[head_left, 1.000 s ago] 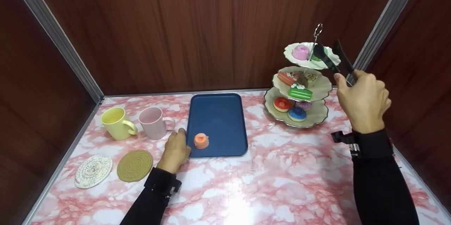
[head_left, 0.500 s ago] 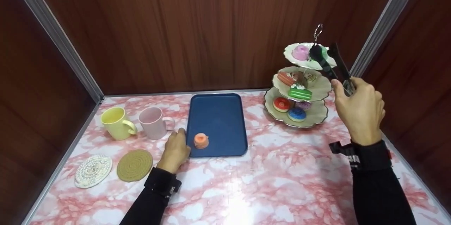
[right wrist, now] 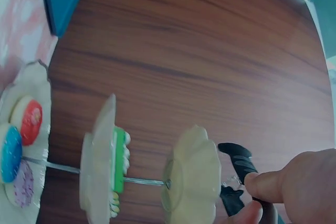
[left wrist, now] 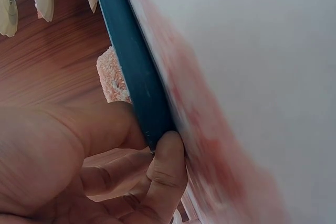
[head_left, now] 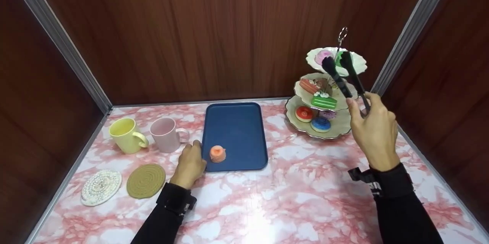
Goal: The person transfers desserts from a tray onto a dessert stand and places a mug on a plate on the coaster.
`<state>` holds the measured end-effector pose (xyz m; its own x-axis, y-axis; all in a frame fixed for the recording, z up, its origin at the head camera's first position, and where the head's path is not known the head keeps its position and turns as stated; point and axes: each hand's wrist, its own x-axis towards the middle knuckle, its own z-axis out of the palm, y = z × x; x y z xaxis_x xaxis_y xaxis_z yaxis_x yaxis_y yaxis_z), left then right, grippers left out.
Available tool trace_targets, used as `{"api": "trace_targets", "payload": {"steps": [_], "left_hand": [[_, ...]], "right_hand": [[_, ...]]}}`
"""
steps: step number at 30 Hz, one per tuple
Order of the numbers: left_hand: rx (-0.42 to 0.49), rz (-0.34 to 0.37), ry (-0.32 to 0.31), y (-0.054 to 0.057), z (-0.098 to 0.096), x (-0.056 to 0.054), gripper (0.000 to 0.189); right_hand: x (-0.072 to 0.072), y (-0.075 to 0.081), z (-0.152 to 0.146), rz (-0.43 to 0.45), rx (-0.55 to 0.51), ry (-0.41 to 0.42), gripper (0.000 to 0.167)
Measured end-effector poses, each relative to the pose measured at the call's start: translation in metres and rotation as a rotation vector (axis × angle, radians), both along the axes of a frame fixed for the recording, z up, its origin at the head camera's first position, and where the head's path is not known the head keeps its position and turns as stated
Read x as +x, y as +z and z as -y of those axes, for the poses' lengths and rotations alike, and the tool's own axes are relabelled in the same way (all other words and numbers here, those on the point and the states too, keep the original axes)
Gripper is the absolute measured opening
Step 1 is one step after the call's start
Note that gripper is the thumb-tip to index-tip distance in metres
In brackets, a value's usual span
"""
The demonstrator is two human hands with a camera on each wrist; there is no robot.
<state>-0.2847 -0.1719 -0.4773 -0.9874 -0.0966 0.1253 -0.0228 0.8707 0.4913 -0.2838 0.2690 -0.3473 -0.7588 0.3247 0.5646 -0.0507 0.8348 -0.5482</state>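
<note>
My left hand (head_left: 189,164) pinches the near left corner of a blue tray (head_left: 238,129); in the left wrist view, thumb and finger lie on either side of its rim (left wrist: 137,77). A small orange toy cake (head_left: 217,154) sits on the tray close to that hand. At the right, my right hand (head_left: 376,131) grips black tongs (head_left: 357,79), their arms spread apart. In the head view the tong tips overlap the top plate of a three-tier stand (head_left: 357,62), partly covering a pink cake (head_left: 323,57) and a green one (head_left: 339,57). Nothing shows between the tips.
Lower tiers carry a green cake slice (head_left: 324,101), a red donut (head_left: 304,114), a blue donut (head_left: 321,124) and other sweets. Left of the tray stand a yellow mug (head_left: 128,137) and a pink mug (head_left: 166,137), with a white coaster (head_left: 101,187) and an olive coaster (head_left: 146,181) nearer.
My right hand has moved left and lower in the head view, bringing the tongs across the front of the top plate. The left hand and tray have stayed put.
</note>
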Motion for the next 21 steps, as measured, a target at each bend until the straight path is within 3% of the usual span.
{"api": "trace_targets", "payload": {"steps": [5, 13, 21], "left_hand": [[0.008, 0.008, 0.005, 0.001, 0.0, 0.001, 0.046], [0.031, 0.01, 0.004, 0.001, 0.0, 0.002, 0.046], [0.035, -0.002, -0.012, 0.001, 0.0, 0.003, 0.048]], "right_hand": [[0.001, -0.01, 0.011, -0.039, 0.055, 0.055, 0.056], [0.002, -0.018, 0.025, 0.022, 0.11, 0.103, 0.053], [0.001, -0.028, 0.034, 0.019, 0.173, 0.158, 0.05]]}}
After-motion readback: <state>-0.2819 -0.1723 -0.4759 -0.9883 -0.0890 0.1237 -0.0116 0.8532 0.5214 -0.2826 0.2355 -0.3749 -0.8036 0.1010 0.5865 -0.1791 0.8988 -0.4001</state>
